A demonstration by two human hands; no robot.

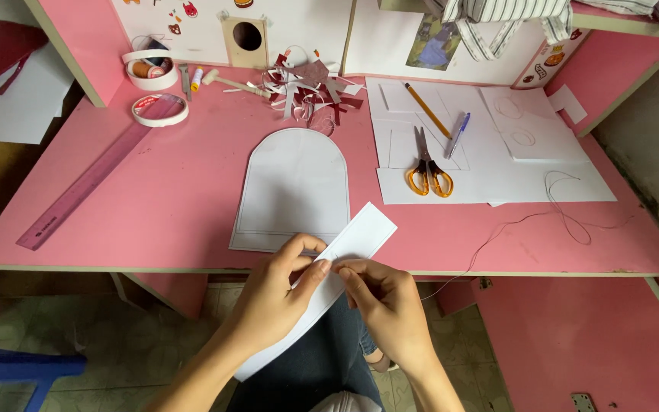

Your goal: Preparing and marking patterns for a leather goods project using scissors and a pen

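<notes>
Left hand (280, 286): fingers curled, thumb and forefinger pinching the white paper strip (360, 236) at mid-length.
Right hand (383, 297): closed in a pinch on the same strip, fingertips meeting the left's.
Strip: slanted across the pink desk (154, 221) edge, lower end over the lap.
Nearby: arch-shaped white card (291, 183); orange-handled scissors (427, 172); purple ruler (85, 187).

Left hand (280, 286) and right hand (383, 301) cover the white paper strip (364, 233) middle; striped cloth (512, 19) cut off at top edge; stickers (181, 15) too small.
</notes>
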